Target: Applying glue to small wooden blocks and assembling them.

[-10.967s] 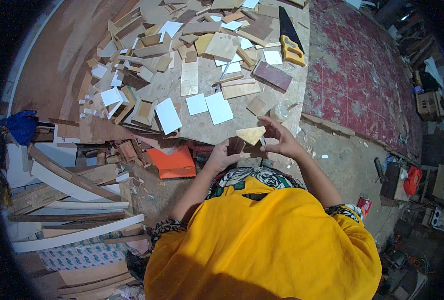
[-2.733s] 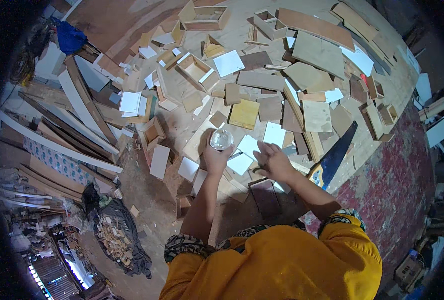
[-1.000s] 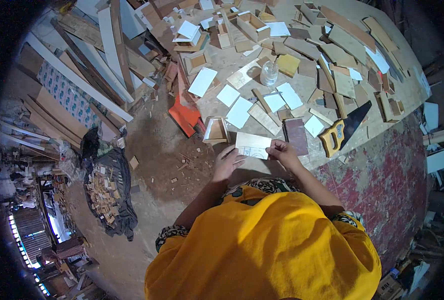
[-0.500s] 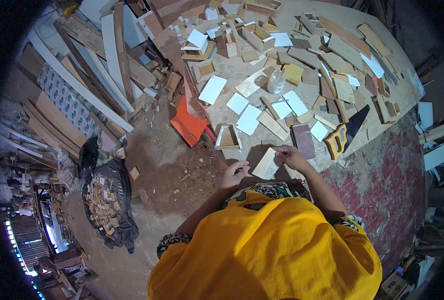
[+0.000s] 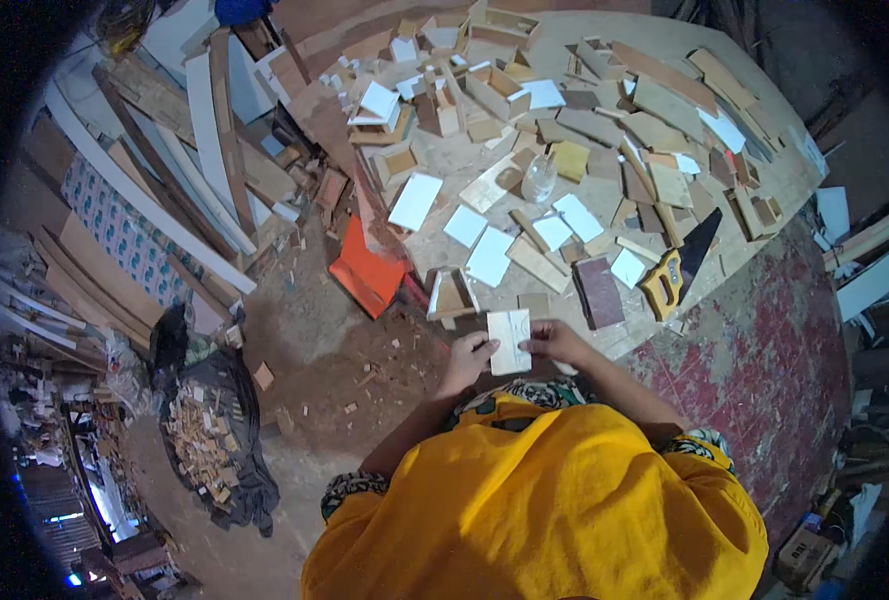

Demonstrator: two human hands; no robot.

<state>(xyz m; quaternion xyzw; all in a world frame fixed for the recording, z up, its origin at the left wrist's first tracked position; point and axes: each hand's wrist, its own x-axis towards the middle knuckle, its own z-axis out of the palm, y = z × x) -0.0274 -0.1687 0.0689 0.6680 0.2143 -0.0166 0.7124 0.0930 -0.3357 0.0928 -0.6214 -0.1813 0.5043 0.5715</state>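
one pale flat rectangular wood piece (image 5: 510, 341)

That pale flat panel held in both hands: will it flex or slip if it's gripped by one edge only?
The pale panel looks like a thin cut board; it stays flat between the left hand and right hand, so it is probably stiff. It appears light for its size, pinched only by fingertips. Its face looks smooth, so a one-edge grip might slip or pivot.
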